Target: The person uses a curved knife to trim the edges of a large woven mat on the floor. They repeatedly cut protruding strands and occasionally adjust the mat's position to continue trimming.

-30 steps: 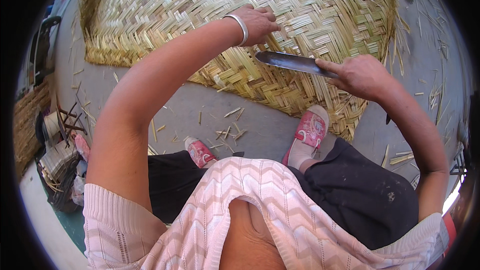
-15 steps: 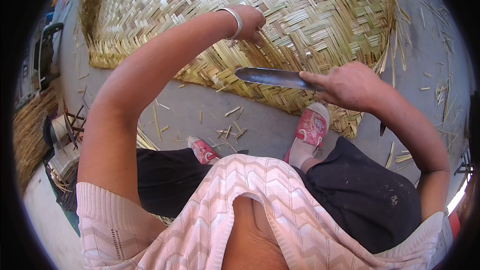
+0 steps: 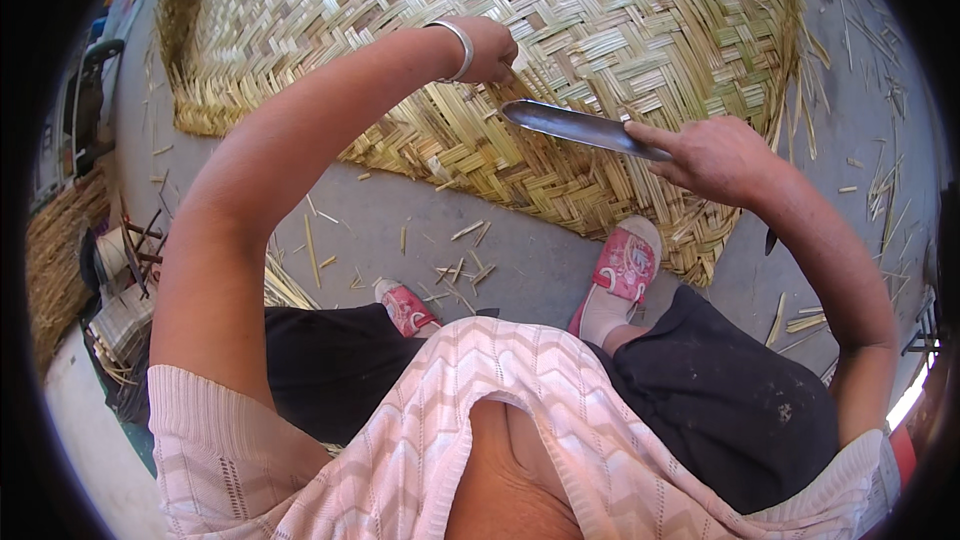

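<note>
A large woven reed mat [image 3: 640,30] lies across the floor in front of me, its near edge folded into a border. My left hand [image 3: 485,48], with a silver bangle [image 3: 461,52] on the wrist, is closed at the mat's surface, fingers curled around what looks like a reed strip [image 3: 512,82]; the fingertips are partly hidden. My right hand [image 3: 715,160] grips a long grooved metal blade [image 3: 580,125] with a rounded tip, its index finger stretched along it. The blade points left above the mat, its tip just below my left hand.
Cut reed bits [image 3: 470,275] are scattered on the grey floor [image 3: 380,215], with more at the right. My pink shoes [image 3: 625,260] stand close to the mat's near edge. At the left are a dried straw bundle [image 3: 65,265] and assorted objects.
My right hand has raised the blade slightly and brought it a little right, so its tip sits nearer the strips under my left hand. My left hand has shifted slightly left and stays closed.
</note>
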A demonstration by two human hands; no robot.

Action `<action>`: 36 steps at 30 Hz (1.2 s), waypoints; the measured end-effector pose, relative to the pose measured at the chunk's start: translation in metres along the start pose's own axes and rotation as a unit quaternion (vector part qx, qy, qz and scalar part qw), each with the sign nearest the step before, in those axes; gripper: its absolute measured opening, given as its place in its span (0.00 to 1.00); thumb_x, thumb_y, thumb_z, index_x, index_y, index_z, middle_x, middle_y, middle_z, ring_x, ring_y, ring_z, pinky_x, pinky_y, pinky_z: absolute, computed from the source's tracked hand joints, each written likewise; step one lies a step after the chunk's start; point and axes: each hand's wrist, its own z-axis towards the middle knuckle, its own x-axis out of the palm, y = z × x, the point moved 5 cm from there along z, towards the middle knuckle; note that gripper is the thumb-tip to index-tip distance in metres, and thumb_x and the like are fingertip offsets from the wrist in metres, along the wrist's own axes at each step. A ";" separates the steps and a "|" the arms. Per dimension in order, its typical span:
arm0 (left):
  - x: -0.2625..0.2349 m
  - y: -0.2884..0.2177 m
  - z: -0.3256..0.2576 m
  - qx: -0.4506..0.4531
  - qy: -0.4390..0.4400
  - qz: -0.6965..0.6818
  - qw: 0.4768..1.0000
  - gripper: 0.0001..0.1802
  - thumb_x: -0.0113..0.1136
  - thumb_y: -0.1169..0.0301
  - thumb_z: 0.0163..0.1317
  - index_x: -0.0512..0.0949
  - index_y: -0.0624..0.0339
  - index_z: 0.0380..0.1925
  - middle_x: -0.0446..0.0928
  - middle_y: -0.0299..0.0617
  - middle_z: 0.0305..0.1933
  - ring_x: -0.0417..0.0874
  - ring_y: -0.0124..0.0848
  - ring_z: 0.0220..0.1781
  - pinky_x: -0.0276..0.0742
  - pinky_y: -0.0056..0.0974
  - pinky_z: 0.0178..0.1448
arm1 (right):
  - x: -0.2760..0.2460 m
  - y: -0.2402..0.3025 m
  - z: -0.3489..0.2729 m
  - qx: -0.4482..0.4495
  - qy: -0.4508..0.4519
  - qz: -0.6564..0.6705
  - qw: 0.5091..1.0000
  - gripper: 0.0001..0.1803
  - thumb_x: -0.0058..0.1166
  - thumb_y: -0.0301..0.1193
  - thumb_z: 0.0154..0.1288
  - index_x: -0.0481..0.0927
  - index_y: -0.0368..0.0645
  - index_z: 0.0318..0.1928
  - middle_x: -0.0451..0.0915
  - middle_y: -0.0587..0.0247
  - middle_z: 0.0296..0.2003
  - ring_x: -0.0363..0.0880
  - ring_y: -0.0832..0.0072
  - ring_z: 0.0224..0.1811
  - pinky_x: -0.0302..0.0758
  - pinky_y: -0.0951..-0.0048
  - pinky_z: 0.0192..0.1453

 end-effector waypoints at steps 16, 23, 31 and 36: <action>0.010 -0.016 -0.008 0.156 -0.217 0.235 0.935 0.10 0.59 0.59 0.62 0.80 0.52 0.33 0.80 0.35 0.37 0.78 0.34 0.50 0.76 0.41 0.49 | 0.008 -0.002 0.011 -0.011 -0.009 0.000 1.000 0.30 0.51 0.47 0.70 0.63 0.67 0.71 0.80 0.54 0.29 0.81 0.57 0.30 0.75 0.55 0.33; 0.022 0.006 0.005 0.015 -0.110 0.068 0.991 0.16 0.54 0.54 0.68 0.79 0.55 0.38 0.83 0.46 0.37 0.83 0.45 0.44 0.78 0.48 0.46 | 0.013 -0.001 0.018 0.000 -0.013 -0.013 1.000 0.29 0.47 0.49 0.72 0.63 0.67 0.71 0.80 0.53 0.29 0.81 0.56 0.30 0.75 0.55 0.33; 0.028 0.026 0.023 0.058 -0.077 -0.078 0.992 0.17 0.54 0.54 0.69 0.80 0.56 0.39 0.82 0.52 0.32 0.82 0.51 0.38 0.76 0.49 0.44 | 0.016 -0.004 0.021 -0.009 0.003 0.009 1.000 0.29 0.47 0.49 0.72 0.63 0.65 0.71 0.80 0.52 0.29 0.81 0.55 0.29 0.75 0.54 0.32; 0.032 0.025 0.025 0.052 -0.090 -0.002 0.995 0.16 0.54 0.54 0.67 0.80 0.56 0.36 0.82 0.51 0.32 0.83 0.51 0.39 0.77 0.51 0.45 | 0.017 -0.006 0.026 0.002 0.000 0.018 1.000 0.29 0.46 0.48 0.72 0.63 0.64 0.71 0.80 0.50 0.27 0.80 0.52 0.29 0.75 0.51 0.33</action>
